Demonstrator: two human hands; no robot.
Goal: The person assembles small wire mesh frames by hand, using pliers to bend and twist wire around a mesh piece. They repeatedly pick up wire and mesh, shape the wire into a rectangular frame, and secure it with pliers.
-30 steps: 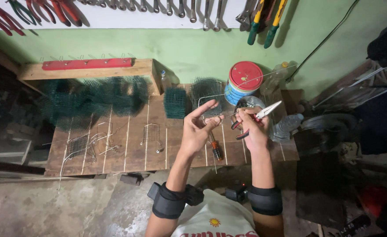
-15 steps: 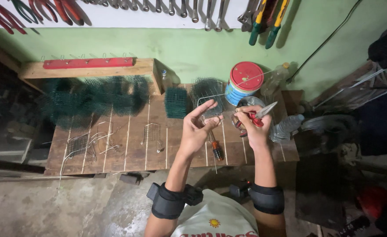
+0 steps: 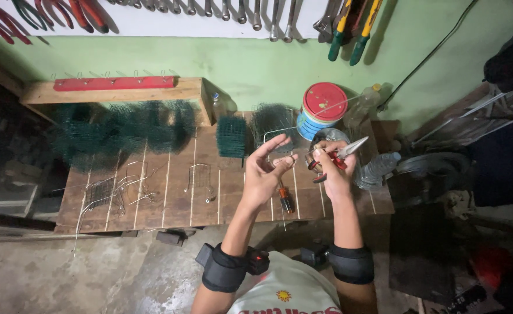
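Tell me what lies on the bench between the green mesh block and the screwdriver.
In the head view, only bare wooden planks lie between the green mesh block and the screwdriver; the left hand hovers above that stretch.
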